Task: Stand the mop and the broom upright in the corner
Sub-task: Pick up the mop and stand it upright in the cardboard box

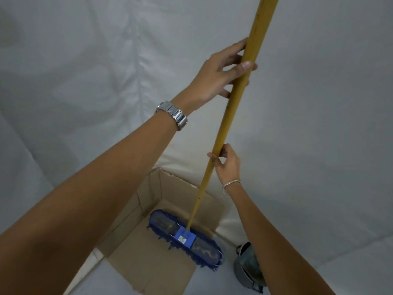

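left hand [214, 75] high on mop [230, 116] pole – right hand [227, 165] lower, fingers [212, 156] pinching

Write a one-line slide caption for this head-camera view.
Both hands, left hand above right hand, steady a yellow-handled mop, its blue head resting on flattened cardboard.

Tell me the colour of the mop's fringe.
Dark blue; the mop head shows it clearly in the head view, resting on the cardboard.

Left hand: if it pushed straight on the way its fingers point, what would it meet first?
The left hand already wraps the yellow mop handle, so the handle blocks it at once. Beyond it only the white sheet shows, though its depth is unclear.
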